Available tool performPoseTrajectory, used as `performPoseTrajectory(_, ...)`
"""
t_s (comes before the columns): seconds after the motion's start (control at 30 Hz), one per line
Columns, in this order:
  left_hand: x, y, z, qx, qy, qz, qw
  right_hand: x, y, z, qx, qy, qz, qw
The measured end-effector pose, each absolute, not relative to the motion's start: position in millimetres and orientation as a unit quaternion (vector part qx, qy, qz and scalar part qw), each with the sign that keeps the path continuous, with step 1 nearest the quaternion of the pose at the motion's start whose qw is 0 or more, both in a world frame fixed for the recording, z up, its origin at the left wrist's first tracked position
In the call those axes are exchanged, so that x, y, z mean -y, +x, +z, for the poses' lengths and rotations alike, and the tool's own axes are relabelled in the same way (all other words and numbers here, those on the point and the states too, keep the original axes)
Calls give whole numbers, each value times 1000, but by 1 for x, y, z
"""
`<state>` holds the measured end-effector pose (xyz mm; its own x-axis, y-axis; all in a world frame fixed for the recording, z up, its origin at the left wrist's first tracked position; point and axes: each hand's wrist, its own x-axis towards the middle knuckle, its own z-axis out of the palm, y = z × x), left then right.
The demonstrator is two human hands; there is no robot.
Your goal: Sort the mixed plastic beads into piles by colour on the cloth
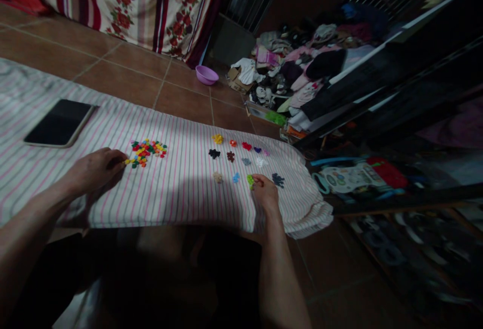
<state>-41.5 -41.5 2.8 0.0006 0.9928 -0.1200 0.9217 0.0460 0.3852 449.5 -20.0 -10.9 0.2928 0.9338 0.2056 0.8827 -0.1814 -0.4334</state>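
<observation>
On the striped cloth lies a mixed pile of small coloured pieces (147, 151). My left hand (102, 168) is closed at the pile's left edge, its fingertips by a yellow piece. Further right, small heaps sorted by colour form rough rows: yellow (218, 139), orange (233, 143), red (246, 146), black (214, 154), brown (230, 156), white (261, 161), beige (218, 177), blue (236, 177) and dark grey (278, 180), among others. My right hand (265, 190) has its fingers pinched at the lime green heap (250, 181); what they hold is too small to tell.
A dark-screened tablet (60, 122) lies on the cloth at the left. Beyond the table, a purple basin (207, 75) stands on the tiled floor near piled clothes (298, 67). Shelving (400, 198) is at the right.
</observation>
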Motion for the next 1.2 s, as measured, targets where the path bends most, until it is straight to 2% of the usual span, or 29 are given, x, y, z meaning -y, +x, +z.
performPoseTrajectory(0.3,40,-46,-8,-693,689,125,173,24,445,-4,552,-796,79,235)
performPoseTrajectory(0.47,40,-45,-5,-681,697,137,177,20,440,2,569,-778,9,268)
performPoseTrajectory(0.6,41,-41,2,-682,699,127,172,8,409,5,617,-708,-21,344)
performPoseTrajectory(0.73,41,-38,3,-690,691,137,165,0,348,6,686,-616,17,386)
performPoseTrajectory(1.07,43,-42,3,-683,681,186,186,0,214,-8,841,-383,168,343)
performPoseTrajectory(1.2,44,-40,6,-687,678,186,186,0,184,-17,854,-346,186,340)
